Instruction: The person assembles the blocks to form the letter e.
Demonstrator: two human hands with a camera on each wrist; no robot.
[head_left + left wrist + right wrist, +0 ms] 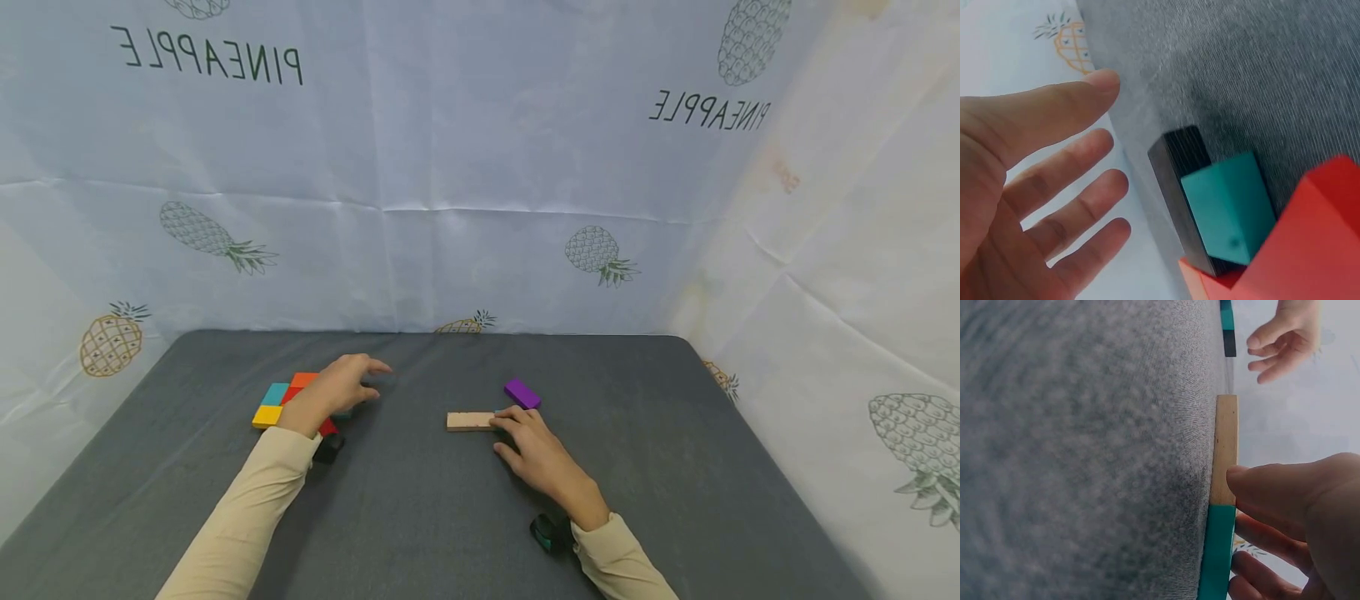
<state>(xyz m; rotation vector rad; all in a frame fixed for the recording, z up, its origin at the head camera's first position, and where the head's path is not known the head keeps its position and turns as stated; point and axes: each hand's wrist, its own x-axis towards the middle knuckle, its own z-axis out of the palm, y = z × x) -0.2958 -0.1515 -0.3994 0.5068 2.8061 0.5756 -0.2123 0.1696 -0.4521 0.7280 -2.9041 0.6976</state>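
The pale wooden block (470,422) lies flat on the dark surface (420,517), just left of the fingertips of the right grip (536,454), and should handle as light and stiff, hard to damage, its bare grain probably less slippery than paint. The teal block (1217,550), set end to end with it and under those same fingers, looks smoother and may slide more readily. Either seems best pinched across its long sides near the middle, since a push at one end could open the seam between them. The wooden one is long, narrow and square-edged, with small dark specks; the teal one is evenly coloured. The right grip is loosely bent, fingers at the teal piece, thumb standing off on the near side (the head view shows that gap), with nothing clasped. Beyond its fingertips lies a purple block (522,394). The left grip (333,393) is spread and holds nothing; beneath and beside it sit a black block (1175,187), a second teal block (1219,206) and a red block (1310,244).
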